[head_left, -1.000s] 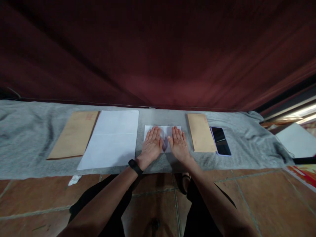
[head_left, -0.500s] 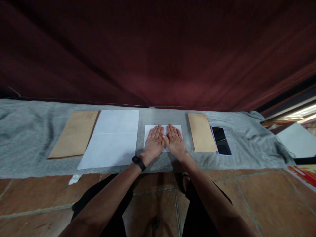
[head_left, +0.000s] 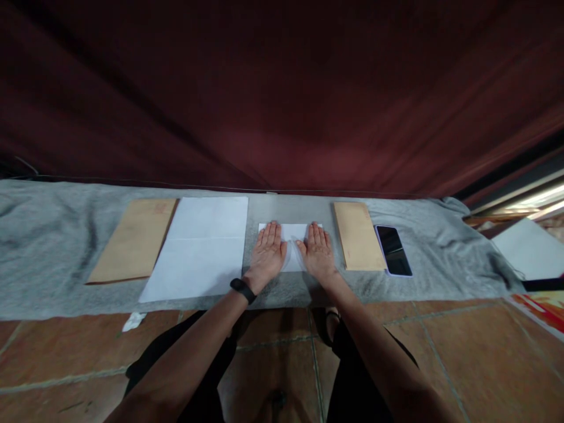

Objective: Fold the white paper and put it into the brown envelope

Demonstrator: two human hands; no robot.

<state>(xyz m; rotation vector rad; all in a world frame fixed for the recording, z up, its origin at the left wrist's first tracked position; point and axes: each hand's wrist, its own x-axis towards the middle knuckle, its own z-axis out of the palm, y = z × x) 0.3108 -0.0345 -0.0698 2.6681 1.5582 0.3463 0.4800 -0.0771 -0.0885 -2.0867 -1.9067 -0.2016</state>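
A small white sheet of paper (head_left: 294, 235), possibly folded, lies flat on the grey cloth in front of me. My left hand (head_left: 267, 249) rests flat on its left end, fingers stretched out and pointing away from me. Across a gap, my right hand (head_left: 318, 249) lies flat on the right end, thumb spread inward. Both palms press down with nothing gripped. To the left of my left hand are larger white sheets (head_left: 200, 249) with a crease line across the middle. Right of my right hand lies a narrow brown envelope (head_left: 359, 236).
A larger brown envelope (head_left: 134, 241) lies at the left, partly under the white sheets. Beside the narrow envelope is a phone (head_left: 393, 251). Grey cloth (head_left: 449, 252) covers the surface, backed by a dark red curtain (head_left: 282, 106). A crumpled tissue (head_left: 133, 321) lies on the tiled floor.
My hands have slid apart along the small white paper, the left one leftward and the right one rightward, uncovering its middle. The other things have stayed put.
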